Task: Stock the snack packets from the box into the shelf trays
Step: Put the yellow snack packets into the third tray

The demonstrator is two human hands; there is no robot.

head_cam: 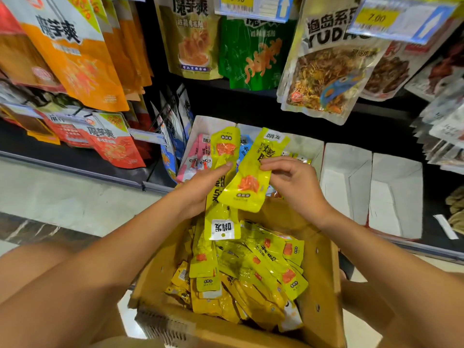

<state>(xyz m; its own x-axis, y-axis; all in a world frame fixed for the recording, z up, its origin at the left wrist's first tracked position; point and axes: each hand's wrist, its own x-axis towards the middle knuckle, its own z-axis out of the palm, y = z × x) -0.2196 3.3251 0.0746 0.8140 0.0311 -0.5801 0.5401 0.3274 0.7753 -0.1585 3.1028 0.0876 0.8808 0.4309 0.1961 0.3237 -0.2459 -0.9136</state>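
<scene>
A cardboard box on my lap holds several yellow snack packets. My left hand grips a long yellow packet, thumb pressed on its front. My right hand pinches a second yellow packet by its right edge; it is tilted and overlaps the first. Both packets are held above the box, in front of the white shelf trays. The left tray holds pink and blue packets; a few yellow ones lie in the tray behind my right hand.
Two white trays stand to the right on the black shelf. Large snack bags hang on pegs above: orange, green, clear fish bags. Price tags jut forward overhead. Pale floor lies at left.
</scene>
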